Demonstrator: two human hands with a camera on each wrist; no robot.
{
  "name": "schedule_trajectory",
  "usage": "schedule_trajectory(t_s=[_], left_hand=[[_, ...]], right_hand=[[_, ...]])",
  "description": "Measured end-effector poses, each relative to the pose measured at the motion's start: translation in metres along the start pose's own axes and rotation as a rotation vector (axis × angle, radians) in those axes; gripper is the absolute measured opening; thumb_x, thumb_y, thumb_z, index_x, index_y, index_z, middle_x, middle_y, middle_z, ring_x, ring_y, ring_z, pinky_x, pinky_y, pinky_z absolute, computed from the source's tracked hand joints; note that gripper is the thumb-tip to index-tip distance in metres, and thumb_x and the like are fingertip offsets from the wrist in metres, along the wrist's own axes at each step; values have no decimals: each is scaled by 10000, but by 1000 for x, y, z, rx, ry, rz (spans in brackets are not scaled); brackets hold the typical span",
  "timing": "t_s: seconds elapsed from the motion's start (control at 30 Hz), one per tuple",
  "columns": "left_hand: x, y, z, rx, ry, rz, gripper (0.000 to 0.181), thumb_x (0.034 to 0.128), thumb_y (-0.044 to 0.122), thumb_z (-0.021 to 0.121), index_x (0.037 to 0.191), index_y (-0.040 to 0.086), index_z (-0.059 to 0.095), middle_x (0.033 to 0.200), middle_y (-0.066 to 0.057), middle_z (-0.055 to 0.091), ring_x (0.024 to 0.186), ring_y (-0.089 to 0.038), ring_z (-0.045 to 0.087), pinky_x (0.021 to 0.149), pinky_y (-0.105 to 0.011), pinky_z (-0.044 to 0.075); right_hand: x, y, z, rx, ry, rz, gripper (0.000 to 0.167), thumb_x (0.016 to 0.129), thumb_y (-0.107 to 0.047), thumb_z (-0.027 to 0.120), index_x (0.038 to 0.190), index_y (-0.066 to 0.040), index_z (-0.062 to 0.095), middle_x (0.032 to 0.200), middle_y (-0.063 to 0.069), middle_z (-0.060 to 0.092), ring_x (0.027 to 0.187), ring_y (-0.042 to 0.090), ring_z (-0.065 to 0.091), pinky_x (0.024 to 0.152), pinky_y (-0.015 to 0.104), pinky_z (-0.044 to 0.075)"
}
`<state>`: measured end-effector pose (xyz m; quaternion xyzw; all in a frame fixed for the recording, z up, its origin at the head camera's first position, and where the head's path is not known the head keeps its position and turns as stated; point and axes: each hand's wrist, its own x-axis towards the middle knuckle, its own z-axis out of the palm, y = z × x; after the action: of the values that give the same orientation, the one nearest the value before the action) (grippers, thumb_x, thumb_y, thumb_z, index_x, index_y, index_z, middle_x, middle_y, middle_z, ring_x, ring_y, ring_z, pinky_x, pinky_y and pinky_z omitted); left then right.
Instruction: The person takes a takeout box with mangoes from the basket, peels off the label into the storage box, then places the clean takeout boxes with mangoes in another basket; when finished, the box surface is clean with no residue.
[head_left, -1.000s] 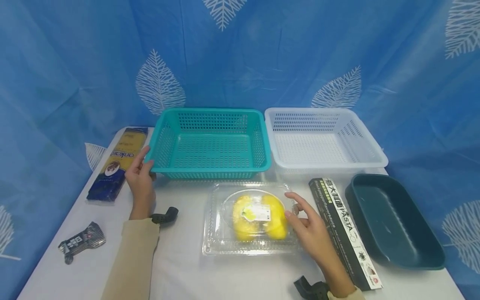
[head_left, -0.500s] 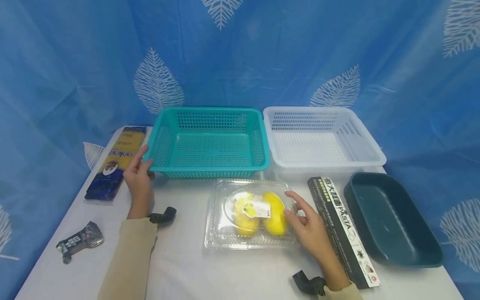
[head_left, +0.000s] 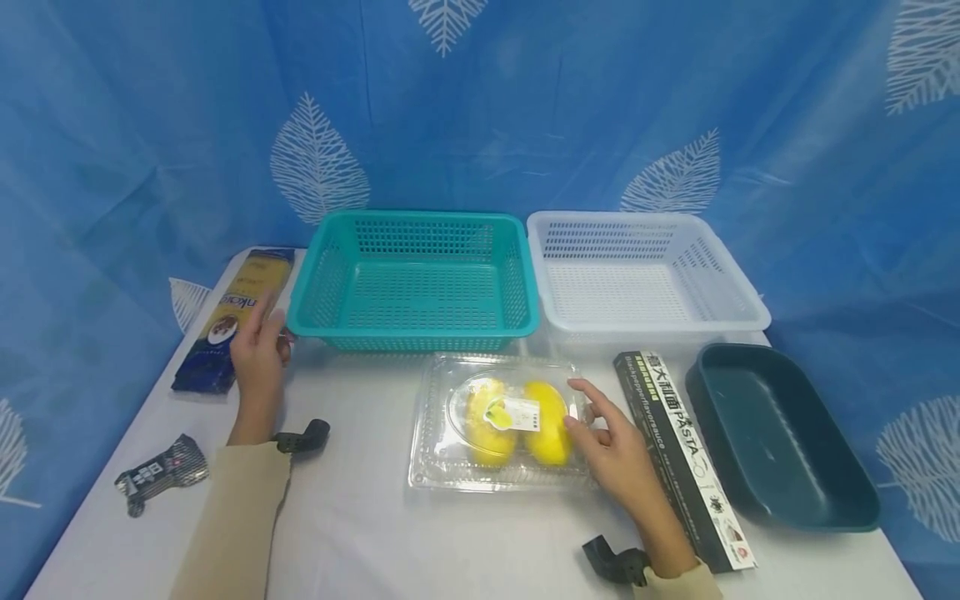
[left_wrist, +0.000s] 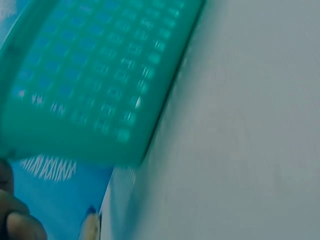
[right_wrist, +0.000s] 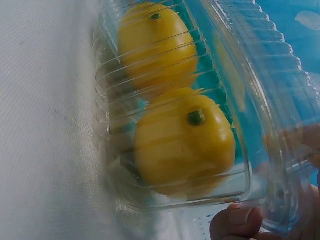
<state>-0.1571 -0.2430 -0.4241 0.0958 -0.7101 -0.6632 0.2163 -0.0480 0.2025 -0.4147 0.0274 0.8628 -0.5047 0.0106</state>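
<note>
My right hand (head_left: 618, 454) grips the right edge of a clear plastic clamshell box (head_left: 442, 454), its thumb showing low in the right wrist view. Inside the box lie two yellow lemons (right_wrist: 187, 145) with green stem ends, and a lemon sticker (head_left: 513, 414) is on the lid. My left hand (head_left: 258, 362) is between the teal basket (head_left: 412, 342) and a blue and yellow spaghetti packet (head_left: 206, 367). Its fingers are loosely bent, hold nothing, and overlap the packet's edge in the head view; whether they touch it I cannot tell. The left wrist view is blurred, with the basket's wall filling its upper left.
A white basket (head_left: 656, 327) stands right of the teal one. To the right of the box lie a long black pasta carton (head_left: 682, 458) and a dark green tray (head_left: 787, 442). A small black packet (head_left: 161, 475) is at the left. A blue curtain (head_left: 480, 100) hangs behind the table.
My left hand has let go of the teal basket's rim and moved left toward the spaghetti packet. The clamshell box has shifted slightly away from me, with my right hand still on it.
</note>
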Motion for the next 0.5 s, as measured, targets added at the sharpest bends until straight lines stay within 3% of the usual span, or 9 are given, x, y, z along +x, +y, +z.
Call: schedule_trajectory(t_s=[0.1,0.27,0.33,0.4,0.5], left_hand=[[-5,3,-12,36,-2,-22,466,1077,242,519,1539,202,474,712,55,603,487,-94,358,482,-223,316],[-27,15,-17,236,12,126,441,1060,172,550,1500,163,523,717,117,595,521,-68,391,505,-207,316],[-42,22,-13,289,-22,208,426,1031,90,584,1456,123,571,749,99,603,513,-68,397,496,-205,316],[-60,28,-7,328,-107,272,430,995,26,620,1418,100,608,809,68,622,508,-70,408,477,-206,325],[-85,34,6,395,-333,326,469,984,49,662,1440,131,593,917,46,623,503,-72,415,461,-221,356]], right_hand=[[0,0,0,-18,-1,7,513,988,-230,692,1455,-361,524,1070,96,527,453,74,367,394,230,347],[0,0,0,-30,-2,6,516,986,-227,695,1455,-358,522,1060,99,517,455,75,371,398,227,348],[0,0,0,-35,-1,3,515,985,-224,696,1456,-344,526,1054,99,513,453,77,374,395,229,349],[0,-1,1,-43,1,-1,515,982,-218,698,1455,-333,531,1048,93,509,454,79,375,394,230,348],[0,-1,2,-49,4,-7,513,980,-215,701,1453,-327,536,1038,79,508,458,79,376,395,233,348]])
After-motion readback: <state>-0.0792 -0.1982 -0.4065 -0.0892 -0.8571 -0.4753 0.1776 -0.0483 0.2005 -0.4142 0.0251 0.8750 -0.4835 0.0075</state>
